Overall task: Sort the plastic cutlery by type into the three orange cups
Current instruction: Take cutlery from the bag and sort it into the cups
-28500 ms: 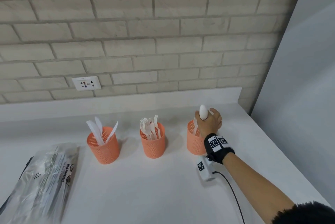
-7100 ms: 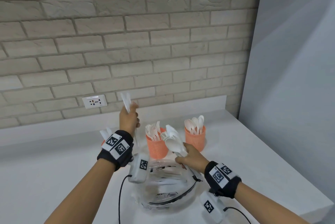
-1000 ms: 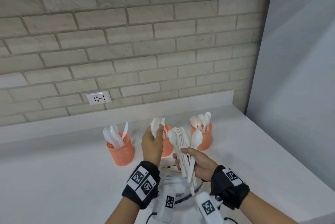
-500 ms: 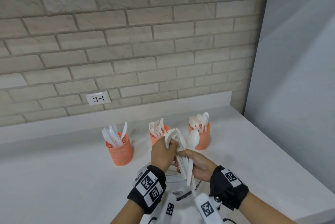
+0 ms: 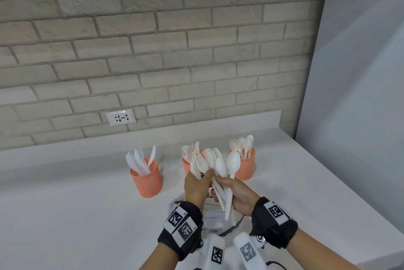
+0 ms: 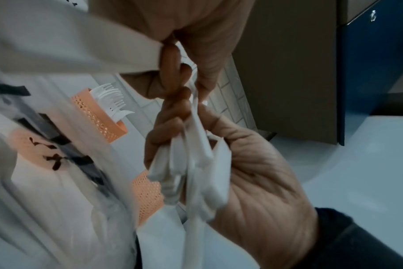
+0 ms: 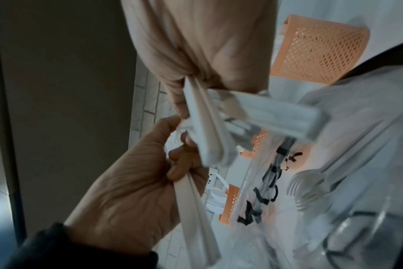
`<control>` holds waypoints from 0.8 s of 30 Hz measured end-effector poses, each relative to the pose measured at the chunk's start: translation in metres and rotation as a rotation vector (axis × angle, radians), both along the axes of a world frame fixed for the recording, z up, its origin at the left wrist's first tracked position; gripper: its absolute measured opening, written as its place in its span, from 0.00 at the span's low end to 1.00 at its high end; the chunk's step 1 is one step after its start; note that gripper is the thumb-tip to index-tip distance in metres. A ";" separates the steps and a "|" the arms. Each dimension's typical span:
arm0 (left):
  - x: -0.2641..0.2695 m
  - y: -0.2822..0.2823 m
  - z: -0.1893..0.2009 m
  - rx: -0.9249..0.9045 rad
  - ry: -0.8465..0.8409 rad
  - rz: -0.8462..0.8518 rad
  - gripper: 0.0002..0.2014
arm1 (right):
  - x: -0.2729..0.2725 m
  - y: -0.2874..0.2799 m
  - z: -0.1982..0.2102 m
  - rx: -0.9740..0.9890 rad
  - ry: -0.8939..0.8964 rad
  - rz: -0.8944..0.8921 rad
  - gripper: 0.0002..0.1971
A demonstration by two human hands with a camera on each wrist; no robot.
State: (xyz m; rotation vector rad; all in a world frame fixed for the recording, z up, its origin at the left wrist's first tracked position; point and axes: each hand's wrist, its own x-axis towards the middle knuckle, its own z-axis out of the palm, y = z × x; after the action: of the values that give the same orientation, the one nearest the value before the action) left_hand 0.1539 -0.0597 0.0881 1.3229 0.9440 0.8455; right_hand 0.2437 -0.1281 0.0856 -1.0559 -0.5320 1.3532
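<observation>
Cutlery bunch: mixed forks and two spoons, fanned out above the counter, just in front of the middle cup
Right hand: curled round the handles — same grip as half a second ago
Left hand: a second ago it was up at the middle cup with forks; now back at the bunch, fingers pinching the fork handles
Meaning: looks like another fork batch gets peeled off next, then the spoons go to the right cup
Knife cup: far left, untouched
Bag: under the hands, still has forks inside, so probably a way to go
</observation>
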 end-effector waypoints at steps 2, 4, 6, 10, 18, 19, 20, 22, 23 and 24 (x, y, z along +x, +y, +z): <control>0.000 0.002 -0.001 0.001 0.003 0.001 0.04 | 0.001 0.000 -0.001 -0.013 0.019 0.004 0.10; 0.000 0.004 -0.001 0.031 0.009 0.020 0.06 | 0.002 -0.001 0.000 -0.024 0.037 0.001 0.11; 0.001 0.006 -0.003 0.065 0.004 0.055 0.07 | 0.002 -0.002 0.001 -0.026 0.046 0.003 0.11; 0.002 0.007 -0.002 0.058 -0.040 0.080 0.03 | -0.001 -0.003 0.001 -0.038 0.071 0.001 0.12; 0.001 0.003 0.010 -0.031 -0.169 0.136 0.14 | -0.002 0.003 -0.004 -0.056 0.024 -0.032 0.08; 0.000 0.005 0.012 -0.023 -0.186 0.155 0.17 | -0.002 0.003 -0.004 -0.063 -0.019 -0.038 0.07; -0.003 0.007 0.014 -0.009 -0.197 0.178 0.19 | -0.001 0.002 -0.005 -0.071 -0.063 -0.040 0.07; -0.007 0.015 0.019 0.021 -0.214 0.219 0.23 | 0.000 0.002 -0.006 -0.084 -0.133 -0.030 0.05; -0.009 0.018 0.023 0.024 -0.235 0.222 0.23 | 0.000 0.001 -0.006 -0.082 -0.150 -0.018 0.04; -0.010 0.021 0.026 0.021 -0.262 0.209 0.22 | 0.001 0.000 -0.005 -0.075 -0.154 -0.001 0.04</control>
State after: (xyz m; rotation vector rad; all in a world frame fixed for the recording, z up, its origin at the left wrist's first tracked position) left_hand 0.1438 -0.0387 0.1143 1.1108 0.8757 1.1620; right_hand 0.2444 -0.1278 0.0807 -1.2286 -0.5982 1.3059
